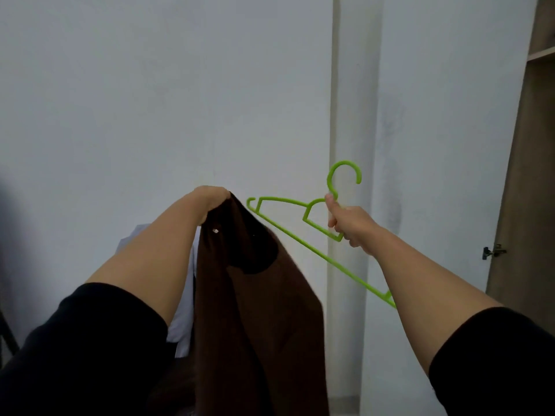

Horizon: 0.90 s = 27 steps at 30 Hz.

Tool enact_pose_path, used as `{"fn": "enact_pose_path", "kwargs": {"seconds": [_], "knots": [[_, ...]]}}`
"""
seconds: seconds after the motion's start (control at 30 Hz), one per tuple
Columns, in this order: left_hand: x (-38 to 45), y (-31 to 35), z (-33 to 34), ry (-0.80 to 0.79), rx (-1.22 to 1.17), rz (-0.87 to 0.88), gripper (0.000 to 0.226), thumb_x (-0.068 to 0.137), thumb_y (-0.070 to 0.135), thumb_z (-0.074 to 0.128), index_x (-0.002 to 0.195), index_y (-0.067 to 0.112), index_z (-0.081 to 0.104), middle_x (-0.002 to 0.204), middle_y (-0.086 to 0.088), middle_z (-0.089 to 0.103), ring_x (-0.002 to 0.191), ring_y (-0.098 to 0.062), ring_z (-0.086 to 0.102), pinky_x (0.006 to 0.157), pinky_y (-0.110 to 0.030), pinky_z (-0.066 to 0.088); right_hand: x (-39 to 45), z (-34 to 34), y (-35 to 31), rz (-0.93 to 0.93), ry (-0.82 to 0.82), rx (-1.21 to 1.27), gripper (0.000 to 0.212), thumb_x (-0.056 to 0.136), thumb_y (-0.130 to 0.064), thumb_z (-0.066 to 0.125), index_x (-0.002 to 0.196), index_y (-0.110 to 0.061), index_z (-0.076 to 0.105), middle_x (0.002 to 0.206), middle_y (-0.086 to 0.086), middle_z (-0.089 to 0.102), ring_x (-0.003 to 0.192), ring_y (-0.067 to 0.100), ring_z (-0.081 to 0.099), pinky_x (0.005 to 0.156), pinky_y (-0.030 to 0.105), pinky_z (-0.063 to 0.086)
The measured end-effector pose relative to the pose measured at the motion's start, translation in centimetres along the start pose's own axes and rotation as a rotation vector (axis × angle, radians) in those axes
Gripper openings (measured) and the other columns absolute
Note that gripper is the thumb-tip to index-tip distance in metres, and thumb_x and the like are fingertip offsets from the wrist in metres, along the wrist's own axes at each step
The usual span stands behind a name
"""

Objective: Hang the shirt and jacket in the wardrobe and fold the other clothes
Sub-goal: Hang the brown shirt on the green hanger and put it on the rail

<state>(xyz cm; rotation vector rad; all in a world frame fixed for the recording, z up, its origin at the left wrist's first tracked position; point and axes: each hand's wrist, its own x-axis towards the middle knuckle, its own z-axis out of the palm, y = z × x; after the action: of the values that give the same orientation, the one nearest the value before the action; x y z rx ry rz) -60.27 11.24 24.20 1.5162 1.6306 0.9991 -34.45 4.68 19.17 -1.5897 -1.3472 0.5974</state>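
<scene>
My left hand is raised in front of me and grips the top of a dark brown jacket, which hangs straight down from it. My right hand holds a bright green plastic hanger by the neck below its hook, hook upward. The hanger's left tip sits close beside the jacket's top, just right of my left hand. A pale blue-white garment shows behind my left forearm, mostly hidden.
A white wall fills the view, with a white vertical column at centre right. The wooden wardrobe stands at the far right edge, with a shelf high up and a metal hinge on its side panel.
</scene>
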Motion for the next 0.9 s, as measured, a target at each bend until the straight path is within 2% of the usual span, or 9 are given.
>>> {"fn": "enact_pose_path", "kwargs": {"seconds": [0.1,0.2,0.27,0.37,0.43,0.5,0.67,0.8,0.9], "knots": [[0.5,-0.5,-0.1,0.194,0.161,0.011,0.034,0.093,0.020,0.049,0.115,-0.005,0.053,0.115,-0.018,0.059,0.102,-0.032,0.059,0.091,-0.036,0.049,-0.2,-1.2,-0.2,-0.025,0.036,-0.012,0.066,0.088,-0.071,0.031,0.064,-0.013,0.052,0.065,0.002,0.046,0.056,0.017,0.036,0.050,0.026,0.027],[0.7,-0.8,0.1,0.314,0.303,-0.018,0.029,0.093,0.016,0.047,0.112,-0.005,0.055,0.116,-0.019,0.062,0.108,-0.031,0.061,0.080,-0.029,0.044,-0.6,-2.0,-0.4,-0.062,0.026,-0.069,0.065,0.089,-0.069,0.032,0.062,-0.013,0.050,0.063,0.002,0.045,0.054,0.017,0.037,0.050,0.025,0.028],[0.7,-0.7,0.4,0.345,0.322,-0.030,0.021,0.093,0.014,0.045,0.101,-0.002,0.056,0.104,-0.017,0.064,0.100,-0.030,0.063,0.073,-0.026,0.040,-0.8,-2.2,-0.4,-0.075,-0.002,-0.078,0.065,0.088,-0.070,0.032,0.061,-0.014,0.049,0.061,0.002,0.044,0.054,0.017,0.036,0.050,0.025,0.028],[0.6,-0.6,0.6,0.352,0.349,-0.007,0.024,0.094,0.013,0.042,0.074,0.000,0.047,0.070,-0.011,0.049,0.073,-0.026,0.054,0.071,-0.027,0.041,-0.9,-2.0,-0.5,-0.090,-0.043,-0.059,0.065,0.087,-0.071,0.032,0.059,-0.015,0.048,0.057,0.000,0.042,0.053,0.017,0.034,0.049,0.024,0.027],[0.4,-0.6,0.6,0.343,0.362,-0.003,0.029,0.092,0.011,0.043,0.064,0.004,0.040,0.064,-0.009,0.042,0.060,-0.023,0.046,0.059,-0.025,0.039,-1.0,-1.6,-0.6,-0.099,-0.056,-0.046,0.065,0.087,-0.072,0.032,0.059,-0.015,0.047,0.056,0.000,0.041,0.053,0.017,0.033,0.049,0.023,0.027],[0.1,-0.5,0.8,0.321,0.372,0.003,0.027,0.088,0.010,0.048,0.063,0.006,0.041,0.064,-0.009,0.042,0.053,-0.020,0.041,0.048,-0.024,0.035,-1.0,-1.2,-0.8,-0.111,-0.074,-0.035,0.065,0.087,-0.072,0.032,0.060,-0.015,0.047,0.056,-0.001,0.040,0.053,0.016,0.032,0.049,0.024,0.026],[-0.9,-0.4,0.9,0.330,0.402,0.076,0.016,0.080,0.013,0.052,0.068,0.004,0.050,0.072,-0.009,0.047,0.056,-0.020,0.046,0.045,-0.024,0.036,-1.1,-0.1,-1.7,-0.146,-0.090,-0.042,0.065,0.088,-0.070,0.031,0.062,-0.013,0.049,0.059,0.000,0.042,0.053,0.016,0.033,0.049,0.025,0.027],[-1.8,0.9,1.7,0.302,0.495,0.272,0.027,0.082,0.023,0.050,0.091,0.003,0.067,0.084,-0.010,0.059,0.075,-0.026,0.053,0.059,-0.026,0.041,-1.1,1.2,-2.6,-0.168,-0.113,-0.046,0.065,0.089,-0.070,0.031,0.061,-0.013,0.049,0.059,0.000,0.043,0.052,0.016,0.034,0.049,0.025,0.028],[-3.0,2.4,3.3,0.228,0.488,0.393,0.029,0.083,0.022,0.049,0.090,0.001,0.068,0.080,-0.011,0.060,0.072,-0.029,0.055,0.065,-0.027,0.046,-1.1,2.6,-3.1,-0.184,-0.136,-0.067,0.065,0.090,-0.068,0.031,0.061,-0.013,0.050,0.063,0.000,0.046,0.053,0.016,0.037,0.050,0.025,0.030]]}}
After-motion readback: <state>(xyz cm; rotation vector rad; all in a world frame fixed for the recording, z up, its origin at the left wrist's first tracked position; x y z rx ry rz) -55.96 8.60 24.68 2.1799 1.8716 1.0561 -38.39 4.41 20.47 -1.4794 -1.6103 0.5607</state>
